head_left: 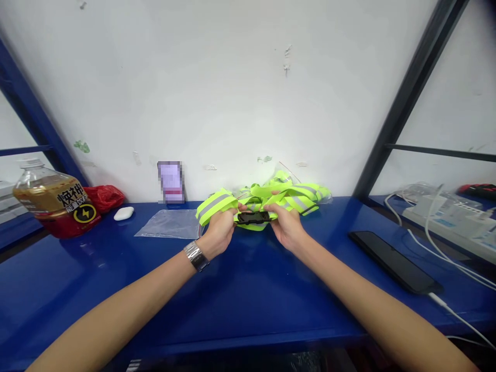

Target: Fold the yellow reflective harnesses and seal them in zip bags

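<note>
Fluorescent-yellow webbing, grey-striped: bunched at frame centre on blue table. Black buckle, centre, front of the bundle: left hand pinching its left end, right hand its right, seemingly to keep it level and steady. Clear bag, left of centre: flat. Lit phone, left of centre: upright against wall, probably for viewing. Black phone, lower right: white cable attached, presumably charging.
</note>
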Motion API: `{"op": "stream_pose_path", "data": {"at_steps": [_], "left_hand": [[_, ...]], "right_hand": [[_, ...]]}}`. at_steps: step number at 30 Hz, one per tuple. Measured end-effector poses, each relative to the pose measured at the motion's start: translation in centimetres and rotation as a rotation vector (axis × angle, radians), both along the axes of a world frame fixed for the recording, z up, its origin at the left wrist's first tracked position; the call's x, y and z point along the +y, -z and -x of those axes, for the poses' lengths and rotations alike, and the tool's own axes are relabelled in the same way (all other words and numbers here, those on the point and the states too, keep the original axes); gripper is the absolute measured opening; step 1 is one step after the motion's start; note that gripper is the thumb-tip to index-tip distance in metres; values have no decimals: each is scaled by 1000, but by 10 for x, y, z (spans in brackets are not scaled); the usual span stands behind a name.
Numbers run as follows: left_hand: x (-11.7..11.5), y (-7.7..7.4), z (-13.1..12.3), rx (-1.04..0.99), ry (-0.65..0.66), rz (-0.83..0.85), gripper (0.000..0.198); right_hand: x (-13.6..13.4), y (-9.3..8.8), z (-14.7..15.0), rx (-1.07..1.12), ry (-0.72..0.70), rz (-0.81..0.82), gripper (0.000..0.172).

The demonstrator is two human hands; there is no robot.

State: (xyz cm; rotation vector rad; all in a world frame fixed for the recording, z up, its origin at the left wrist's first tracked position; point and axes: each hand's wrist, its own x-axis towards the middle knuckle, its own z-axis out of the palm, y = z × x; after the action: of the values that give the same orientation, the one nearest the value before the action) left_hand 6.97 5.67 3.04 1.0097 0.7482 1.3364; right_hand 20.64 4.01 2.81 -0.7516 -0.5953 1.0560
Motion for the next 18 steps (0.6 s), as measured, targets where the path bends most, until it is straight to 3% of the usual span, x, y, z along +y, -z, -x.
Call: {"op": "stream_pose_path", "data": {"at_steps": [5, 8, 11, 15, 18], "left_hand": [[-6, 20, 35, 492, 8, -106, 12], [-7, 29, 52, 975, 93, -375, 25], [-9, 36, 59, 1368, 185, -620, 34], [-14, 40, 58, 1427, 227, -659, 28], [-19, 39, 56, 1472, 232, -808, 28]], "right_hand": [[-22, 25, -10, -325, 0, 134, 26], [-25, 41, -17, -624, 13, 132, 23], [-26, 48, -22, -987, 0, 8, 23], [-28, 47, -22, -1324, -7, -199, 30], [-30, 46, -16, -1524, 31, -225, 33]]}}
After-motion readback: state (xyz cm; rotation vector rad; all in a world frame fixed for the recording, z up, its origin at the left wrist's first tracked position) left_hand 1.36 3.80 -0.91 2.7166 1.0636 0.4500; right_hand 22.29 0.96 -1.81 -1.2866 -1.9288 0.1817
